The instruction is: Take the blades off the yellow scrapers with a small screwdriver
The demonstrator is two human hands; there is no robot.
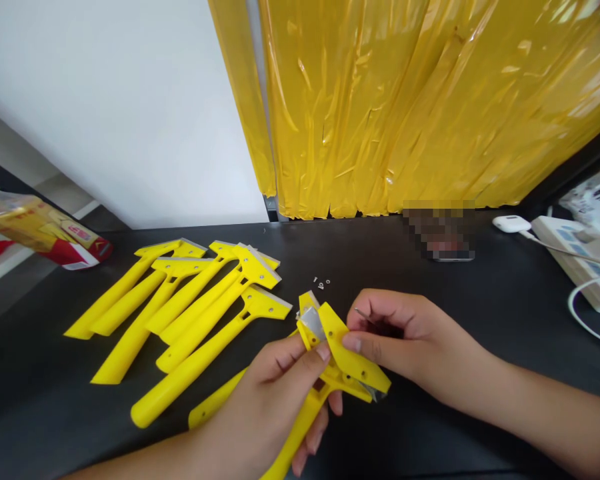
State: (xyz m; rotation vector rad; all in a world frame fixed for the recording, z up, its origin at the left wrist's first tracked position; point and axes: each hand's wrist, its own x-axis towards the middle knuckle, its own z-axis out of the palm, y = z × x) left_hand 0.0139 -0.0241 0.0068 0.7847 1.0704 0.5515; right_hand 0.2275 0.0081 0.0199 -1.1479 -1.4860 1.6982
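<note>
Left hand point(275, 390) clasps a yellow scraper point(300, 430); its cover plate point(355, 357), slanting far-left to near-right, lies just left of the right hand point(405, 333), fingers curled narrowly around a thin metal piece point(363, 314).

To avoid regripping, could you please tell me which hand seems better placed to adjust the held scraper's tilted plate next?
Probably the right hand: it is at the edge of the tilted plate, while the left hand is occupied gripping the scraper.

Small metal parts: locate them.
Near the head view's centre, the small metal parts lie just beyond the held scraper, right of the other yellow scrapers.
</note>
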